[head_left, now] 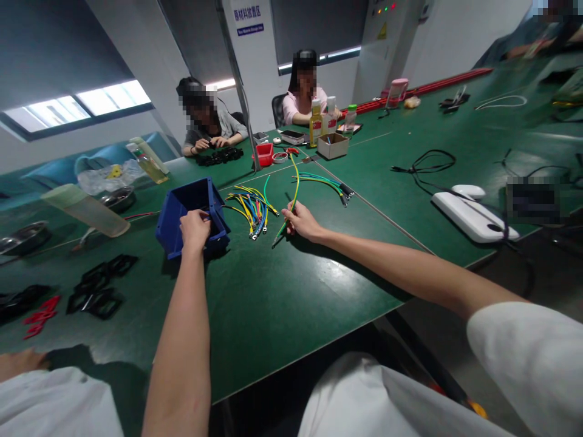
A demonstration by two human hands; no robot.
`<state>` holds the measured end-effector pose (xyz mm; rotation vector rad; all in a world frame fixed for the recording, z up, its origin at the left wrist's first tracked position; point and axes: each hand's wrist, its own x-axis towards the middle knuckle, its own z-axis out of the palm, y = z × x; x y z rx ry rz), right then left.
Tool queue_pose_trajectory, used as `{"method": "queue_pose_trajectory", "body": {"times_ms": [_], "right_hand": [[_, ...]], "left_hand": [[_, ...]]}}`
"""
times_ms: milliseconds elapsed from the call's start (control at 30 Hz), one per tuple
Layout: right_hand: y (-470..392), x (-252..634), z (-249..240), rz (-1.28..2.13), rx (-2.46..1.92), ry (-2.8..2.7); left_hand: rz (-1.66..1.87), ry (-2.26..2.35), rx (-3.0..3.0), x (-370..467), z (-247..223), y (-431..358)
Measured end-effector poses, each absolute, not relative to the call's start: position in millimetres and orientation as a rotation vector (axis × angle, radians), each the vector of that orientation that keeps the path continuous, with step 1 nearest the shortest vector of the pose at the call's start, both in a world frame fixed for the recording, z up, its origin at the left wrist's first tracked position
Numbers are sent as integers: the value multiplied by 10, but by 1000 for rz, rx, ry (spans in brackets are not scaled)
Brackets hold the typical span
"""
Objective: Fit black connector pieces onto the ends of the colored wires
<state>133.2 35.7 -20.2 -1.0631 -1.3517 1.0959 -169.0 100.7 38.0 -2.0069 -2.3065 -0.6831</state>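
A blue plastic bin (194, 193) stands left of centre on the green table. My left hand (195, 229) reaches over its near edge, fingers bent down into it; what they hold, if anything, is hidden. My right hand (300, 221) is closed around a yellow-green wire (297, 179), which stands up from the fingers and bends at its top; its lower end points down to the left. Between the hands lies a bundle of yellow, blue and red wires (257, 209) with metal ring ends. Behind my right hand rests another group of green and blue wires (325, 181) with black ends.
Black plastic frames (98, 285) and red pieces (42, 317) lie at the left. A white device (471, 215) and black cables (428, 162) are at the right. Toward the back are a red tray (264, 154), a cardboard box (333, 145), bottles and two seated people.
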Motion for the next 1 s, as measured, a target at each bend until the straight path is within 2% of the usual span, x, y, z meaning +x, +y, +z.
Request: {"method": "queue_pose_trajectory", "body": {"times_ms": [567,1000], "right_hand": [[353,1327,-212,1067,-1080,-1365],[352,1332,-208,1021,-1083,-1393]], "left_hand": [[-1091,-2374,-2011,-1680,401,990],[-1219,-2126,-1834,-1639,473,855]]}}
